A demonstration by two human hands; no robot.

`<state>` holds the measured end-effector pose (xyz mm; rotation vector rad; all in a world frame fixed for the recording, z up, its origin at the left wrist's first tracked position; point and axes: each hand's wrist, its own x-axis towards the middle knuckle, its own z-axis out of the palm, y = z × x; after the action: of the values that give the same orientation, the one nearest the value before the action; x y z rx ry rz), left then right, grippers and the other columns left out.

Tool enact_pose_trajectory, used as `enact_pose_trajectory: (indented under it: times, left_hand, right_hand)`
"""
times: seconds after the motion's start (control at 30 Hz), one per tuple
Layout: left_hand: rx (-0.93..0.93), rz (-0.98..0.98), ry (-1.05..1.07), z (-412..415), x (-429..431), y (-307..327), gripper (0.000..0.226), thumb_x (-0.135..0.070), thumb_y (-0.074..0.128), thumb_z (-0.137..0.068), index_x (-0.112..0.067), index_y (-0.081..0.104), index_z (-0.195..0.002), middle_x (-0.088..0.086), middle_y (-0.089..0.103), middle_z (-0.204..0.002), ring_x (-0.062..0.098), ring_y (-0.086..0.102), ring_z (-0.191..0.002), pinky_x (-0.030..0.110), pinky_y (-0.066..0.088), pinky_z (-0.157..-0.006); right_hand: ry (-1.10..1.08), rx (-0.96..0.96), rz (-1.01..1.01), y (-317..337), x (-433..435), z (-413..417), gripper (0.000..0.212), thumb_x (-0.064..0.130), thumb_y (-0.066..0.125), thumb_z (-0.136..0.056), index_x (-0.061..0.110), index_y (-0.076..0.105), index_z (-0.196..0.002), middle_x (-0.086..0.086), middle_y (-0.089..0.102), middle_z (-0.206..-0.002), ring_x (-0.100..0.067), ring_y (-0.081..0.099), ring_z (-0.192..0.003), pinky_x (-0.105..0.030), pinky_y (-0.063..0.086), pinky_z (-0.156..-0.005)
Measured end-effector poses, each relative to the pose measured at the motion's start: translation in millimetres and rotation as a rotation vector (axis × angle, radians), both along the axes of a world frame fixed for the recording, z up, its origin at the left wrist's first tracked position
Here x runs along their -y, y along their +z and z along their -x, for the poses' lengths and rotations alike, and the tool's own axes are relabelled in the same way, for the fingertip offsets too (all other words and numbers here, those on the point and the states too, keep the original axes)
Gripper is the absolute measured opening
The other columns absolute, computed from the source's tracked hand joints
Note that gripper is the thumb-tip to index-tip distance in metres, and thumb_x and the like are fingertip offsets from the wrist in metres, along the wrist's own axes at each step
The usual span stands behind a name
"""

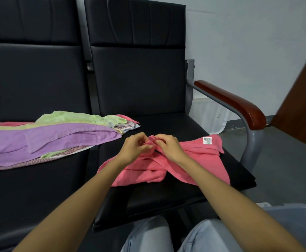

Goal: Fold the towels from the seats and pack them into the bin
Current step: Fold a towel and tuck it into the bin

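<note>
Bin: rim only, nearest, by knee; contents hidden.
Pink towel: lay rumpled, part-folded, on armrest-side seat.
Left grip, right grip: both pinched towel's far edge, close tog.
Step, prob.: matching corners.
Next needs: edge drawn taut, laid flat.
Towel pile: adj. seat, unfolded.

Both hands meet over the pink towel on the right seat: left hand and right hand pinch its bunched edge. Purple and green towels lie piled to the left.
</note>
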<state>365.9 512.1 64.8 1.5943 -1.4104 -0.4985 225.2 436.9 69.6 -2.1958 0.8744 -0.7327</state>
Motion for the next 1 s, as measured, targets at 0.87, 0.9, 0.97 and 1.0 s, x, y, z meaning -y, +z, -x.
enact_pose_trajectory:
  times: [0.87,0.9,0.97,1.0]
  left_hand:
    - [-0.404,0.297,0.286,-16.0,15.4,93.4,0.031,-0.001,0.057,-0.09,-0.015,0.038,-0.068,0.005,0.054,-0.069,0.006,0.062,-0.043,0.021,0.053,-0.048]
    - [-0.431,0.318,0.318,-21.9,15.6,100.6,0.032,-0.001,0.056,-0.09,-0.016,0.038,-0.068,0.005,0.055,-0.069,0.006,0.061,-0.042,0.022,0.053,-0.047]
    - [-0.461,0.355,0.385,-35.6,15.2,113.3,0.034,0.0,0.055,-0.09,-0.016,0.036,-0.067,0.007,0.055,-0.069,0.007,0.061,-0.04,0.026,0.054,-0.05]
    - [-0.468,0.374,0.427,-42.9,14.0,118.8,0.035,0.0,0.055,-0.089,-0.017,0.035,-0.067,0.006,0.055,-0.068,0.007,0.061,-0.04,0.029,0.054,-0.053]
  right_hand:
    - [-0.103,-0.339,0.662,53.2,-1.9,24.1,0.018,-0.003,0.04,-0.089,0.008,0.052,-0.1,-0.011,0.044,-0.114,-0.026,0.041,-0.068,-0.034,0.03,-0.059]
    - [-0.12,-0.355,0.678,55.7,-0.1,28.2,0.016,-0.004,0.042,-0.089,0.007,0.052,-0.095,-0.012,0.044,-0.114,-0.025,0.039,-0.068,-0.035,0.031,-0.058]
    - [-0.19,-0.39,0.666,61.1,6.4,36.2,0.013,-0.001,0.043,-0.089,0.007,0.053,-0.087,-0.013,0.045,-0.11,-0.029,0.045,-0.073,-0.036,0.036,-0.061]
    - [-0.237,-0.427,0.63,65.7,11.1,41.6,0.015,0.002,0.042,-0.092,0.007,0.056,-0.088,-0.013,0.045,-0.107,-0.031,0.051,-0.081,-0.035,0.038,-0.066]
